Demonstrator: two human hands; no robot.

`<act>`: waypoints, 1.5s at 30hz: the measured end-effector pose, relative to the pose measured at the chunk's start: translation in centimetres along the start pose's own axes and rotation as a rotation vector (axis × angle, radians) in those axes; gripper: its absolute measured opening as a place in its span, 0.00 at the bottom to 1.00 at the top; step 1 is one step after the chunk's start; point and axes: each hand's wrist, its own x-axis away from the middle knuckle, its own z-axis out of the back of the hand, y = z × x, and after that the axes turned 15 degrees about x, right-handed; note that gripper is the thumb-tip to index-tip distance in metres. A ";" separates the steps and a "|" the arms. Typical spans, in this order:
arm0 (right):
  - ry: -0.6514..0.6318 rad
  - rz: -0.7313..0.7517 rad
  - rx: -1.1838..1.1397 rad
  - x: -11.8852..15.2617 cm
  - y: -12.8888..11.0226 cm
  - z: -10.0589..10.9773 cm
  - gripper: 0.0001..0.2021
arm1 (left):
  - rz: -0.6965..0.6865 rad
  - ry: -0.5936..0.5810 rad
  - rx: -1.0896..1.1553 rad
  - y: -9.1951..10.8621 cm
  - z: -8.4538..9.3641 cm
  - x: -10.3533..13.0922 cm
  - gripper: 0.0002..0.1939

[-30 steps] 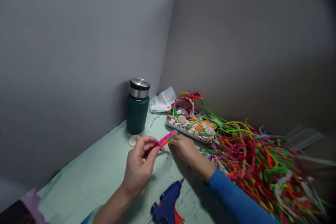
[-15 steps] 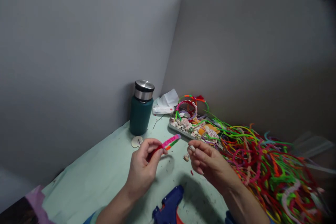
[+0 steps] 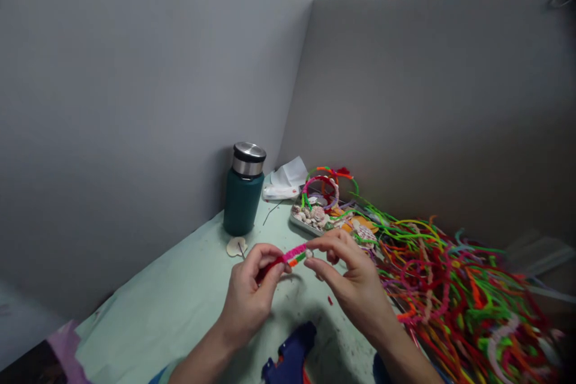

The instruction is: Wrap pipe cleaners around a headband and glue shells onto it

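Note:
A pipe-cleaner ring [image 3: 296, 252] in pink, red, green and orange is pinched between the thumb and fingers of my left hand [image 3: 252, 282]. My right hand [image 3: 353, 270] has its thumb and forefinger around a small whitish shell [image 3: 309, 254] at the ring's right end. The shell appears to touch the ring, though the fingertips partly cover the contact. Below both hands lies a dark blue glue gun [image 3: 294, 351] with some red on it, cut off by the bottom edge.
A teal bottle [image 3: 243, 198] stands at the back left, a flat pale disc [image 3: 236, 246] before it. Behind are white papers [image 3: 288, 174] and a tray [image 3: 306, 227] of shells and finished rings. Tangled pipe cleaners [image 3: 450, 288] cover the right. Grey partitions [image 3: 405, 102] enclose the table.
My right hand has moved left, bringing the shell from apart to the end of the pipe-cleaner ring. My left hand keeps its hold, nearly in place. The view has tilted slightly up.

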 end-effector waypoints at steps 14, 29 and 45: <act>-0.115 0.107 0.000 -1.0 0.3 -0.6 0.04 | -0.021 -0.038 0.013 0.0 0.1 0.3 0.05; -0.048 0.135 0.174 0.0 0.6 0.1 0.19 | 0.135 -0.023 0.191 0.2 0.8 -0.3 0.12; -0.092 -0.011 0.097 1.7 -0.3 -0.6 0.10 | -0.401 -0.059 -0.395 -0.1 1.1 -0.9 0.13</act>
